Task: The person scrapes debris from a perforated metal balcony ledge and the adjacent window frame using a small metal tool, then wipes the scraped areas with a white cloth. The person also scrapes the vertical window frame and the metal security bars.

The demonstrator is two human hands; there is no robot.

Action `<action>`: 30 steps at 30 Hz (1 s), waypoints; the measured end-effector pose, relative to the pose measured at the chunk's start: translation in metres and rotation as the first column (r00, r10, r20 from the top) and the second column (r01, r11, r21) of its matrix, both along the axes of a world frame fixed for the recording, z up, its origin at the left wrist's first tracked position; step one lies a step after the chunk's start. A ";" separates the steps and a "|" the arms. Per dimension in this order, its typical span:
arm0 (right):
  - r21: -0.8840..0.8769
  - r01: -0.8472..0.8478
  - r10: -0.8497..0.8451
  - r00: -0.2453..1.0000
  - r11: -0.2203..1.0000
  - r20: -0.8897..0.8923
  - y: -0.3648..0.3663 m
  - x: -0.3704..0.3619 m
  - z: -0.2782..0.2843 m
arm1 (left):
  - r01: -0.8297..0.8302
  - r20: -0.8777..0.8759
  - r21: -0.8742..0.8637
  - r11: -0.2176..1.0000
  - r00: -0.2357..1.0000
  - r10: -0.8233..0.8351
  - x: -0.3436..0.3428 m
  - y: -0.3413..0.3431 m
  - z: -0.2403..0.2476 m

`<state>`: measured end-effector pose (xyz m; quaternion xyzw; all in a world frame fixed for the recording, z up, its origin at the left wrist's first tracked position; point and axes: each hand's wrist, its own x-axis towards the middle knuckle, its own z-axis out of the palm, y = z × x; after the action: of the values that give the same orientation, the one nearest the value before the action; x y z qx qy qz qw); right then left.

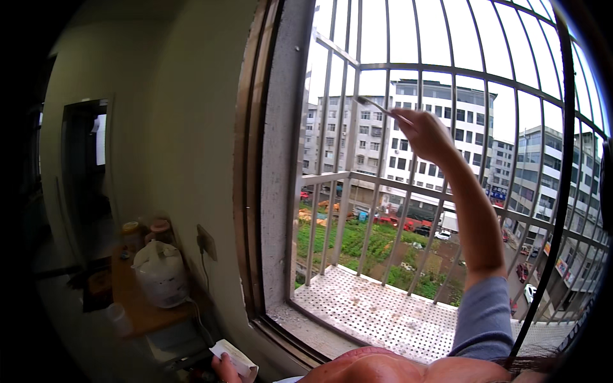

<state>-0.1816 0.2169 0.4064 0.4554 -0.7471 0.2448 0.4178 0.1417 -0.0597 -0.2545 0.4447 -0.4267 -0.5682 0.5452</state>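
Note:
My right hand (423, 135) is raised through the window opening with its fingers closed. In it is a thin brush-like stick (380, 108), its small dark head pointing left and up. That head is close to the corner post of the metal window cage (355, 127); I cannot tell if they touch. Low at the bottom edge, my left hand (226, 369) grips a small white packet (236, 359), perhaps a carton or folded paper. Most of that hand is cut off by the picture's edge.
A perforated white panel (377, 306) forms the cage floor beyond the sill. The brown window frame (246, 191) stands left of my arm. On a wooden table (128, 281) sit a tied white plastic bag (161, 281) and jars (132, 236). A wall socket (206, 242) has a cord plugged in.

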 end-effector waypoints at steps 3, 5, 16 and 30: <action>-0.081 0.040 -0.054 0.981 0.996 -0.185 -0.064 -0.007 0.047 | -0.009 0.002 0.071 0.997 1.000 0.009 0.001 0.009 -0.039; -0.182 -0.064 0.005 0.952 0.981 -0.307 -0.104 -0.010 0.076 | -0.138 0.149 -0.214 0.967 0.974 0.172 0.029 0.006 -0.078; -0.006 0.471 -0.374 0.692 0.882 -0.617 -0.164 -0.018 -0.093 | -0.297 -0.133 0.140 0.944 0.940 0.316 0.105 0.039 -0.032; 0.200 -0.113 0.149 0.973 0.973 -0.174 -0.061 -0.019 -0.187 | -0.116 0.006 0.068 0.991 0.993 0.115 0.043 0.071 0.047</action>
<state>-0.2001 0.1562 0.2192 0.5624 -0.6924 0.1558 0.4243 0.1847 0.0111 -0.2075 0.4877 -0.3810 -0.5496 0.5612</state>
